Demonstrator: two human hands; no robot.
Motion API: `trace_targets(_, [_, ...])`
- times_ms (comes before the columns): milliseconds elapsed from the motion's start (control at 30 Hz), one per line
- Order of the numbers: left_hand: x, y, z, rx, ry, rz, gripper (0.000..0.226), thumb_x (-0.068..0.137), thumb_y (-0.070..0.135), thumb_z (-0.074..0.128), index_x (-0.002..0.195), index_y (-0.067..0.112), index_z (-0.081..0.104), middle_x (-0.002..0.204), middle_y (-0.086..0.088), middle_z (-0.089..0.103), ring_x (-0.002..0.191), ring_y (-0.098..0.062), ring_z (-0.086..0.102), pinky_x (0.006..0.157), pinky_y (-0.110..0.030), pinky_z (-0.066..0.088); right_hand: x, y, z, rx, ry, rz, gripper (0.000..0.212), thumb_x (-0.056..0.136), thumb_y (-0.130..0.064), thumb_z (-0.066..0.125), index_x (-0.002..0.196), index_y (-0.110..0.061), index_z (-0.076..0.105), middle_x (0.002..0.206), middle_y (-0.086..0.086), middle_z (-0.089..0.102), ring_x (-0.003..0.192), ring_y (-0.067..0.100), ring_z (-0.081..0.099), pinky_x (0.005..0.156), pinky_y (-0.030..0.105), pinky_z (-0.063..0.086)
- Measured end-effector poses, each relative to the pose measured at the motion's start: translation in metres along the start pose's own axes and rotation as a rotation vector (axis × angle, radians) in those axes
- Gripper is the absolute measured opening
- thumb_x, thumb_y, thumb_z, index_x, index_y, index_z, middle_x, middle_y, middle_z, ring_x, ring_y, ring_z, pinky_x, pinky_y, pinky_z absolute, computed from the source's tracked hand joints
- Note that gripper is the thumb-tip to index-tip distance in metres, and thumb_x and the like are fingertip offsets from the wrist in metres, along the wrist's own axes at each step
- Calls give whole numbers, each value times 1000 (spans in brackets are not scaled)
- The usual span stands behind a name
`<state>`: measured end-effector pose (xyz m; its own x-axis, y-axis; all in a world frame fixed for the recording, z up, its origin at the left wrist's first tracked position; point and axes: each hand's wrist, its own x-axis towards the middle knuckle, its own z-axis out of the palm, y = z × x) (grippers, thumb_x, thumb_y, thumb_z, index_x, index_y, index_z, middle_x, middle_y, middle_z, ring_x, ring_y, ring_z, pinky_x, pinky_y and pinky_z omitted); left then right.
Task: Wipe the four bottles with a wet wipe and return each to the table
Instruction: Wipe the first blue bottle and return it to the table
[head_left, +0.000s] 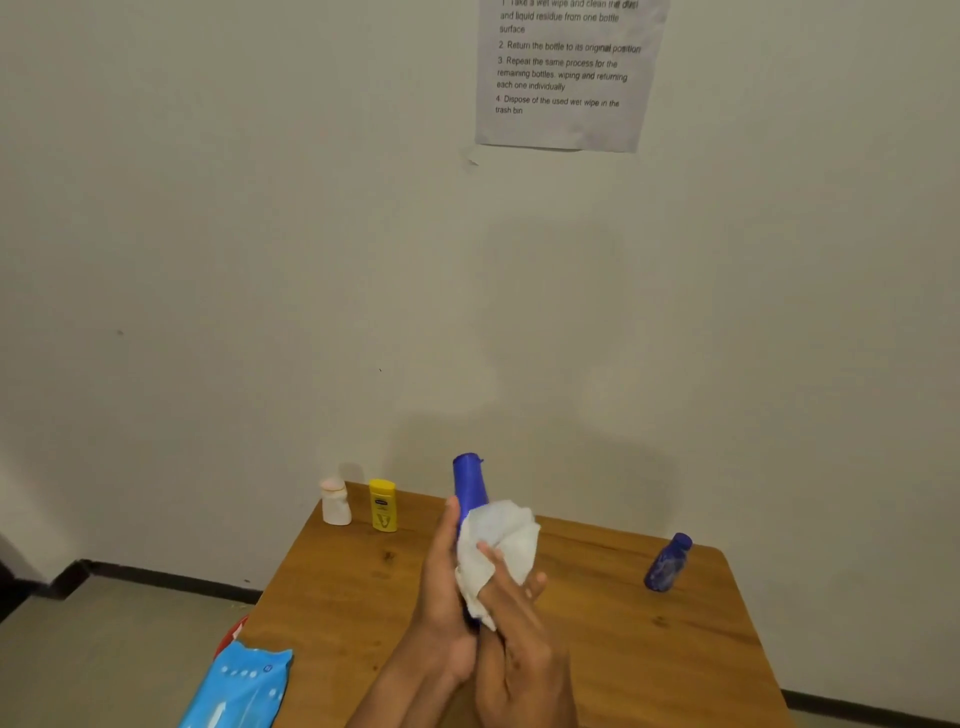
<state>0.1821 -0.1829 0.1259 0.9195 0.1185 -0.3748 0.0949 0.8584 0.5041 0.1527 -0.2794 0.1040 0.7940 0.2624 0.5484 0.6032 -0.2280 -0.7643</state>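
Nearest to me, at the near left corner of the surface, the blue pack of wipes is lying partly over the edge, with something red just showing beneath it. Just beyond it, over the middle of the wood, I am working on the tall blue bottle. My left hand is gripping its lower body, thumb lying up along the side, while my right hand is pressing the bunched white wet wipe round the bottle with curled fingers. The bottle is being held up off the wood, cap pointing away from me and slightly left.

I judge that I am in the middle of wiping this bottle; how many are already done I cannot tell. The next move, as I see it, is finishing the rub up toward the cap and standing the bottle down again.

There is open wood around my hands for that. To the right, the small dark blue bottle is standing near the right edge, looking tilted, well apart from my hands. At the far left corner, the yellow bottle and the white bottle are standing side by side close to the far edge. Beyond them the wall is rising, with a printed sheet high up.
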Motion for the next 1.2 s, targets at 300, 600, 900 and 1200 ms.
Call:
trace_targets(300, [6,19,-22,-173,-135,-41,56,89,56,54,99,3,68,123,-22,63,127,-37,55,118,-56,27,26,-1,-47,261,50,220,54,91,12,54,104,-37,73,105,-20,73,101,-1,67,80,12,53])
trace_targets(600, [25,-7,-1,-158,14,-33,60,85,59,58,118,9,63,124,-19,68,123,-35,59,105,-49,44,10,5,1,90,-42,179,47,95,4,51,133,-23,60,139,-11,56,128,0,50,100,15,45])
trace_targets(900, [81,-4,-49,454,50,99,58,68,22,85,119,10,58,100,-8,69,86,-17,67,75,-32,55,-38,61,-32,318,139,879,25,67,-7,63,76,-22,80,61,6,69,51,9,58,54,21,48])
trace_targets(1200, [154,-25,-47,902,-19,75,41,74,13,85,108,19,63,105,1,71,95,-13,68,75,-20,53,-5,107,-76,743,547,1223,39,94,4,50,132,-3,54,118,20,68,105,33,68,85,42,59])
